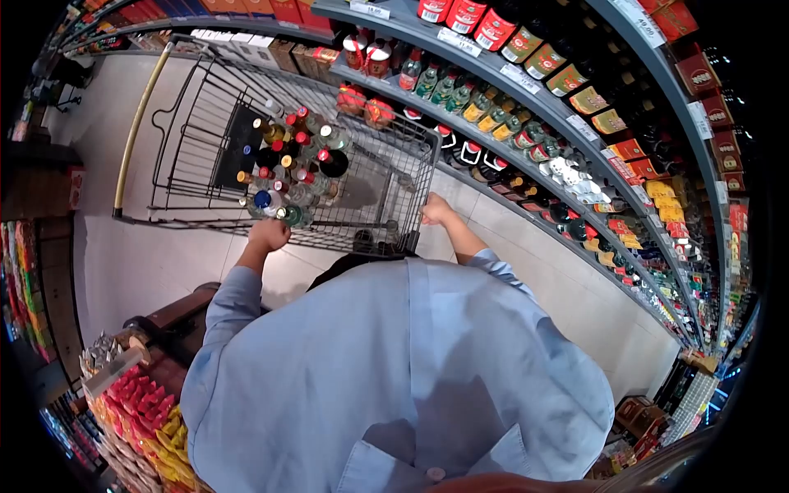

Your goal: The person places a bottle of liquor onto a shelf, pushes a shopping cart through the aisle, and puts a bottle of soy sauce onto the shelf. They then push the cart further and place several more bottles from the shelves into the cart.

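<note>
A wire shopping cart (185, 220) stands sideways in front of me, its yellowish handle bar (141, 131) at the left. My left hand (269, 236) is closed on the cart's near side rim, right beside the bottles. At the cart's right end, my right hand (436, 209) has its fingers curled around the wire edge. Many glass bottles (306, 156) with red, yellow, white and blue caps stand crowded together inside the basket. A blue-capped bottle (263, 200) and a green-capped bottle (292, 215) are closest to my left hand. A dark panel (238, 146) lies against the basket's wires.
Long shelves (501, 70) of bottles and boxes curve along the far side and the right. Red-wrapped jars (379, 112) sit behind the cart. Pink and yellow packets (144, 403) fill a display at lower left. Pale floor tiles (567, 312) run along the shelf's foot.
</note>
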### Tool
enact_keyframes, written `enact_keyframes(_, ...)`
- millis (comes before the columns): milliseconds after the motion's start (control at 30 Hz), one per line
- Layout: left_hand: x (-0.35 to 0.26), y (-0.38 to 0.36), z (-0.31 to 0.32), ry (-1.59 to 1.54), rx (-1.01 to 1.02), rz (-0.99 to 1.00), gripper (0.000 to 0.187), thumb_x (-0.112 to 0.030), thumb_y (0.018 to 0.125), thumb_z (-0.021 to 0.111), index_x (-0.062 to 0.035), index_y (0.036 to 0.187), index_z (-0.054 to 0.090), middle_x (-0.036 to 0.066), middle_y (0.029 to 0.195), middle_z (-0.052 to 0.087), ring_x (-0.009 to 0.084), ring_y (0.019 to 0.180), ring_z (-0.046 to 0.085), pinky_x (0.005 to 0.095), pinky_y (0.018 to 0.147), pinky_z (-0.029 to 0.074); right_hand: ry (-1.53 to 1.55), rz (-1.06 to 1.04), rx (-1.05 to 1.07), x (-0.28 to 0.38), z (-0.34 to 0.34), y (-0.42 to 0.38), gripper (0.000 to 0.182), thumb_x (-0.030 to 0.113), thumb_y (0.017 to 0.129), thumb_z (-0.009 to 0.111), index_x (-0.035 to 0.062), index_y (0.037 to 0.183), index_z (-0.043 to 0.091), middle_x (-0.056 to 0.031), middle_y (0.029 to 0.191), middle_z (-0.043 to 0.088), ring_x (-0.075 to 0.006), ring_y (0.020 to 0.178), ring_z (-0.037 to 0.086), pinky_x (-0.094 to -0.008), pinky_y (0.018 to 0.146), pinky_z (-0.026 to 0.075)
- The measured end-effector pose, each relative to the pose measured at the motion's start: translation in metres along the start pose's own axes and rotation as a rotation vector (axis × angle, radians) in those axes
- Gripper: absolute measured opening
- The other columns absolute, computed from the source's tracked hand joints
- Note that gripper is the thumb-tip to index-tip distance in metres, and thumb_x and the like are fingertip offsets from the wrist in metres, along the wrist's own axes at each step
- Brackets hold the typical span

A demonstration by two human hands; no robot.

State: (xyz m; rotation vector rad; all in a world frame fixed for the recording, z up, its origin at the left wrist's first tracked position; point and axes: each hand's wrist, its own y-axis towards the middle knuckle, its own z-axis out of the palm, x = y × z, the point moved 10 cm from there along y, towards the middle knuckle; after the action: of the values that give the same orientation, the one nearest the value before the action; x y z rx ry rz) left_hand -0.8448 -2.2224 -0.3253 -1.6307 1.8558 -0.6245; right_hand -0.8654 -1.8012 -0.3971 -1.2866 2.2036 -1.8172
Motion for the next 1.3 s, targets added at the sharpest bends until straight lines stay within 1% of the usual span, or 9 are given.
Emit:
enact_keyframes(133,0.012,0.005,-0.006,0.022,0.0,-0.035,0.036,-0.037,0.078,0.045,-0.0099,0.084,0.068,0.017,0.089,0.065,0.0352,0.085,0.062,0.0444,0.077,0.049,-0.004,-0.011,0.168,0.016,0.013,0.015,0.023,0.006,0.079,0.055,0.0006,0.098,0.045,-0.0115,0.07,0.06,-0.019,0.053,0.062,-0.0305,0.04,0.048)
enact_keyframes(467,0.017,0.018,-0.026,-0.055,-0.011,0.0,0.036,-0.04,0.076,0.048,-0.012,0.084,0.069,0.015,0.086,0.066,0.0322,0.083,0.063,0.0439,0.074,0.05,-0.087,0.055,-0.005,0.038,-0.005,0.038,0.028,0.017,0.079,0.058,0.0034,0.101,0.049,-0.0099,0.071,0.061,-0.0182,0.053,0.061,-0.031,0.045,0.05)
enact_keyframes(567,0.01,0.028,-0.051,-0.146,-0.181,0.148,0.028,-0.034,0.073,0.055,-0.0078,0.075,0.065,0.012,0.082,0.065,0.0309,0.079,0.062,0.0417,0.069,0.05,-0.138,0.139,0.02,0.04,-0.008,0.037,0.03,0.018,0.079,0.058,0.0013,0.102,0.049,-0.0097,0.066,0.06,-0.0193,0.048,0.06,-0.0303,0.043,0.049)
enact_keyframes(633,-0.003,0.042,-0.089,-0.175,-0.314,0.251,0.022,-0.029,0.075,0.057,-0.0077,0.074,0.063,0.011,0.077,0.061,0.0304,0.075,0.06,0.0416,0.065,0.049,-0.314,0.229,-0.052,0.063,-0.012,0.012,0.037,0.017,0.075,0.063,0.0003,0.106,0.049,-0.0137,0.079,0.061,-0.0252,0.064,0.062,-0.0351,0.056,0.052)
enact_keyframes(700,-0.008,0.059,-0.127,-0.335,-0.477,0.251,0.02,-0.026,0.077,0.056,-0.0072,0.074,0.062,0.01,0.076,0.06,0.0298,0.076,0.06,0.0419,0.065,0.048,-0.749,-0.278,-0.814,0.145,-0.041,-0.026,0.053,0.014,0.068,0.065,-0.0007,0.115,0.046,-0.019,0.099,0.059,-0.0317,0.088,0.059,-0.0404,0.076,0.049)
enact_keyframes(800,-0.009,0.105,-0.164,-0.479,-0.587,0.298,0.022,-0.018,0.077,0.058,-0.0093,0.098,0.059,0.012,0.093,0.057,0.032,0.09,0.056,0.0409,0.075,0.047,-0.526,-0.625,-0.748,0.231,-0.014,-0.026,0.06,0.011,0.068,0.064,0.0007,0.122,0.041,-0.02,0.111,0.052,-0.0363,0.1,0.051,-0.0424,0.086,0.043)
enact_keyframes(900,-0.013,0.151,-0.185,-0.531,-0.584,0.384,0.046,-0.009,0.076,0.058,-0.0132,0.121,0.048,0.014,0.114,0.05,0.0346,0.103,0.051,0.0406,0.086,0.044,-0.306,-0.651,-0.377,0.268,0.054,0.039,0.054,0.014,0.071,0.063,0.0109,0.123,0.048,-0.0197,0.11,0.054,-0.0367,0.101,0.054,-0.0415,0.087,0.045)
enact_keyframes(1133,-0.048,0.219,-0.192,-0.365,-0.345,0.65,0.057,0.001,0.069,0.058,-0.0133,0.123,0.048,0.016,0.119,0.049,0.0348,0.102,0.054,0.0402,0.085,0.047,-0.38,-0.453,-0.062,0.298,0.148,0.13,0.054,0.021,0.068,0.066,0.0218,0.121,0.052,-0.0175,0.117,0.051,-0.0336,0.104,0.054,-0.0406,0.086,0.046)
enact_keyframes(1300,-0.067,0.244,-0.158,-0.077,-0.066,0.612,0.046,-0.002,0.072,0.056,-0.0141,0.116,0.053,0.013,0.124,0.049,0.0286,0.107,0.055,0.0389,0.086,0.047,-0.596,-0.242,-0.03,0.297,0.142,0.133,0.031,0.024,0.069,0.067,0.0154,0.098,0.063,-0.0132,0.091,0.064,-0.0321,0.085,0.062,-0.0426,0.074,0.05)
